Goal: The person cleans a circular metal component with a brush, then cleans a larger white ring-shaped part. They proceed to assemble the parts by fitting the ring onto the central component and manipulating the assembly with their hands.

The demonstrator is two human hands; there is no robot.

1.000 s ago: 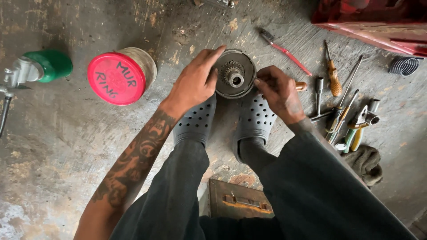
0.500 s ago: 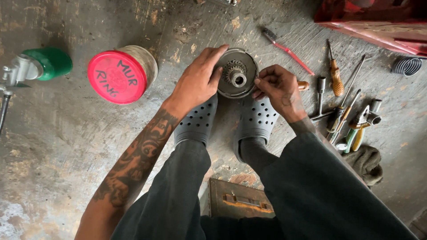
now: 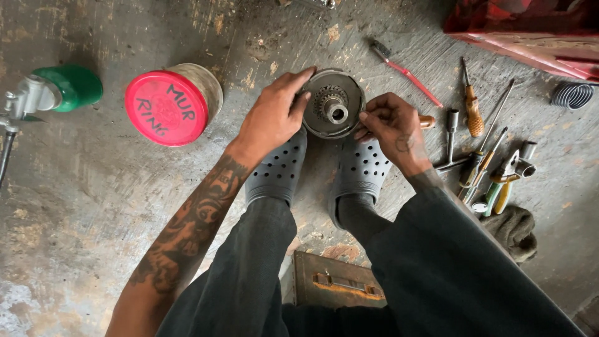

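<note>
Left hand (image 3: 273, 118) lay curled over the left rim of the hub (image 3: 332, 103), fingers spread along its edge. Right hand (image 3: 392, 125) pinched at the right rim, fingertips pressed together on something too small to tell. Hub sat flat on the floor (image 3: 93, 206), just ahead of the toes of two grey clogs (image 3: 279, 168). It was round, with no long side; its axis stood upright, and the toothed centre and bore faced up at the camera.

Risk, as judged: the pinch is small and the floor gritty, so a slipped part could roll among the screwdrivers (image 3: 472, 112) to the right.

Further out: a red-lidded tin (image 3: 167, 106) and a green can (image 3: 68, 87) to the left.
</note>
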